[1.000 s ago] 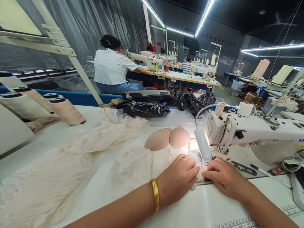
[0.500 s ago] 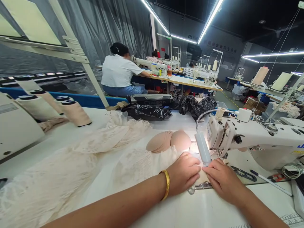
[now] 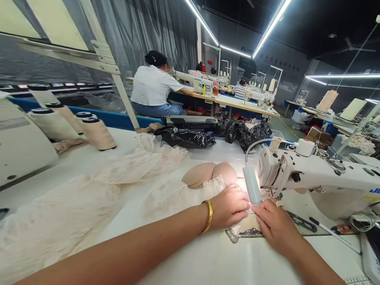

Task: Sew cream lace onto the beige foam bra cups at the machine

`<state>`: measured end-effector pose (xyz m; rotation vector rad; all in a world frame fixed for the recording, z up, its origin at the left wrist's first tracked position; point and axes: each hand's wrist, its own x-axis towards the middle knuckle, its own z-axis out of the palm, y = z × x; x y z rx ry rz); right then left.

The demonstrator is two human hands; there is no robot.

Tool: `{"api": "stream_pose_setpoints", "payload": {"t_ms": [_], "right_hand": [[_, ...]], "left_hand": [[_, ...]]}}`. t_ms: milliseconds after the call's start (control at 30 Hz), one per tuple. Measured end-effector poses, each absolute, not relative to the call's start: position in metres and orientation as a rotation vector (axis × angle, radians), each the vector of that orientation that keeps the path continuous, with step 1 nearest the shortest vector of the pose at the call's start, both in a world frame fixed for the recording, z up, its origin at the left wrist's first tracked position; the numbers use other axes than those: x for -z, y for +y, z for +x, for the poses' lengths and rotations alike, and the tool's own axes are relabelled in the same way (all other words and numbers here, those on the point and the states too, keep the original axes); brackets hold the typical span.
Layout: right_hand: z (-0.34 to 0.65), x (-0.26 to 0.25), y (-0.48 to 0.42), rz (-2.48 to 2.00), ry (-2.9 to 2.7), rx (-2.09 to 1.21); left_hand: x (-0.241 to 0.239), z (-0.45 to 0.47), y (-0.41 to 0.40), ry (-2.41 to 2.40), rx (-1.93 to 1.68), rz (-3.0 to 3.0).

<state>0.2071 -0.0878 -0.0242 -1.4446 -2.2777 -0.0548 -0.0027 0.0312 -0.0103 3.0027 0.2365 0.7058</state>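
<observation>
My left hand (image 3: 230, 206), with a gold bangle on the wrist and a ring, lies palm down on a cream lace piece (image 3: 178, 196) at the needle of the white sewing machine (image 3: 311, 174). The fingers are curled and press the fabric flat. My right hand (image 3: 274, 225) presses the same lace from the right, fingertips nearly touching the left hand's. Two beige bra cups (image 3: 208, 174) lie just behind the left hand. The machine's small lamp (image 3: 251, 184) lights the fabric. The needle itself is hidden behind the lamp.
More cream lace (image 3: 74, 213) is heaped across the table to the left. Thread cones (image 3: 97, 132) stand at the far left. Black plastic bags (image 3: 204, 134) lie at the back edge. Scissors (image 3: 301, 221) and a pen (image 3: 334, 234) lie right of the machine. A person in white (image 3: 154, 87) sits ahead.
Both hands have slid a little away from me toward the needle, still pressed on the lace. The lace edge now covers part of the bra cups. The camera has tilted up slightly.
</observation>
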Motion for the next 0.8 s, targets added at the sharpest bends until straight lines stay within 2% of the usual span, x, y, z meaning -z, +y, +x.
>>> {"api": "stream_pose_setpoints", "payload": {"t_ms": [233, 533, 600, 733, 800], "right_hand": [[0.207, 0.022, -0.089, -1.446, -2.259, 0.031], [0.209, 0.026, -0.090, -1.411, -2.157, -0.033], [0.201, 0.021, -0.094, -1.450, -2.019, -0.274], [0.171, 0.005, -0.101, -1.396, -1.438, -1.056], [0.152, -0.001, -0.103, -1.306, -1.208, -1.210]], "left_hand": [[0.017, 0.001, 0.041, 0.313, -0.704, 3.023], [0.004, 0.003, 0.031, 0.600, -0.592, 3.013], [0.000, -0.005, 0.027, 0.607, -0.611, 2.995], [-0.001, -0.038, -0.011, 0.421, -0.810, 2.755], [0.005, -0.054, -0.044, 0.365, -0.891, 2.418]]}}
